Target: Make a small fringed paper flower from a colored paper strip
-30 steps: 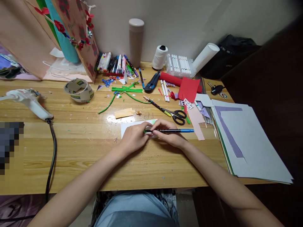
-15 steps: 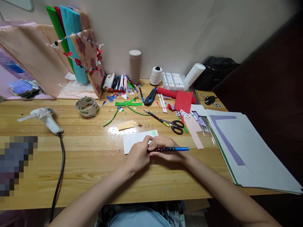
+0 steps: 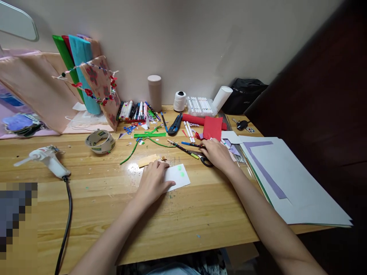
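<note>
My left hand [image 3: 154, 179] rests on the left part of a small white card [image 3: 180, 178], thumb apart from the other fingers. Two pale green spots mark the card near its upper edge. My right hand [image 3: 216, 152] has its fingertips closed at the dark end of a blue-tipped marker [image 3: 189, 144], low over the table. Just below that marker lies a dark dotted pen with a yellow-green end [image 3: 187, 151]. Black-handled scissors [image 3: 206, 162] lie partly under my right hand. A tan paper strip [image 3: 147, 160] sits beyond my left hand.
A white glue gun [image 3: 51, 160] with a black cord and a tape roll [image 3: 100, 142] are on the left. A box cutter [image 3: 175, 124], red paper [image 3: 212, 128] and a thread spool [image 3: 179, 101] lie toward the back. Large white sheets [image 3: 301, 183] cover the right side.
My hands have parted. My right hand has moved right and away from me with the blue-tipped marker; my left hand has settled on the card, which is turned and shows two green spots.
</note>
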